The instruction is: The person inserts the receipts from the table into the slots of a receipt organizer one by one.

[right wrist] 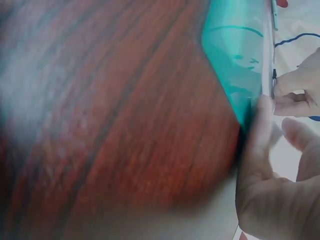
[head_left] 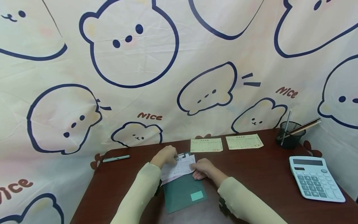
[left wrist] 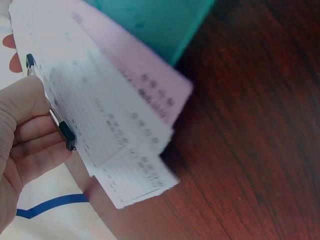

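My left hand (head_left: 165,155) pinches a metal clip with black ends (left wrist: 66,135), at the top edge of a stack of printed slips (head_left: 180,168). The left wrist view shows white slips fanned unevenly over a pink slip (left wrist: 150,85). Beneath them lies a teal folder (head_left: 181,197) with a light green label (head_left: 197,195). At the stack's right edge is my right hand (head_left: 204,168). In the right wrist view one finger (right wrist: 262,115) runs straight along that edge, with the thumb held apart from it. The clip's grip on the slips is partly hidden by my left fingers.
Two pale yellow printed slips (head_left: 206,145) (head_left: 244,142) lie along the table's back edge. A pen (head_left: 116,158) is at left. A black mesh holder (head_left: 291,140) with pens stands at back right, behind a calculator (head_left: 317,179). A patterned cloth (head_left: 131,102) hangs behind the table.
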Tool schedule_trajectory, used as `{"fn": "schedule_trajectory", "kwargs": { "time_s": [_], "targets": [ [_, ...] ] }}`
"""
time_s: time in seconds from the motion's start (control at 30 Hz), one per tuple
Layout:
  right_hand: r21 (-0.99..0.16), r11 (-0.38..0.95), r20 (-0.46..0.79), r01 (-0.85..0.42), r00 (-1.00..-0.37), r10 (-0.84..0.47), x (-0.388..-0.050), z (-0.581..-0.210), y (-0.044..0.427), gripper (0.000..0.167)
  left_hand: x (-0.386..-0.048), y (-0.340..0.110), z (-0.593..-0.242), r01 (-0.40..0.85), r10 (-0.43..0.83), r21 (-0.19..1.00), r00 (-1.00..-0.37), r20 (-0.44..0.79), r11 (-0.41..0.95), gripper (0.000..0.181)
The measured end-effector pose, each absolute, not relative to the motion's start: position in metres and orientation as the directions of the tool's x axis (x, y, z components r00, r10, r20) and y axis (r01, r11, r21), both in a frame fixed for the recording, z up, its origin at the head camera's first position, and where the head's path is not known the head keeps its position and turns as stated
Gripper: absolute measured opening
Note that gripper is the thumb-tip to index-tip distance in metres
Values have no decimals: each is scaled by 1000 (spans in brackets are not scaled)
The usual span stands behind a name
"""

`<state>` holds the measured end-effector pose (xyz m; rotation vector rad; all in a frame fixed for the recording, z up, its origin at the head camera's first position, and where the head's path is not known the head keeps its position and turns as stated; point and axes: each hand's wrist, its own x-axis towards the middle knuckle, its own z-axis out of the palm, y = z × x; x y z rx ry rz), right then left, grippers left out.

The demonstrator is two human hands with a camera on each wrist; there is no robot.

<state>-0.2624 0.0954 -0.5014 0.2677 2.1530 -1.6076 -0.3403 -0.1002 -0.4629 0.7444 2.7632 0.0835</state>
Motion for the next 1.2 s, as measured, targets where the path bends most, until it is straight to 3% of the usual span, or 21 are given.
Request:
{"fn": "schedule_trajectory", "kwargs": {
  "time_s": [0.27,1.2],
  "targets": [
    [-860,249,-501,446,-831,-241,-265,-494,102,15,-341,-101,-463,476,492,125,-833,-252,870,11],
    [-859,261,-458,441,-889,-4,-262,-508,92,12,-344,-100,-464,458,480,144,-837,-263,877,17]
  ]
}}
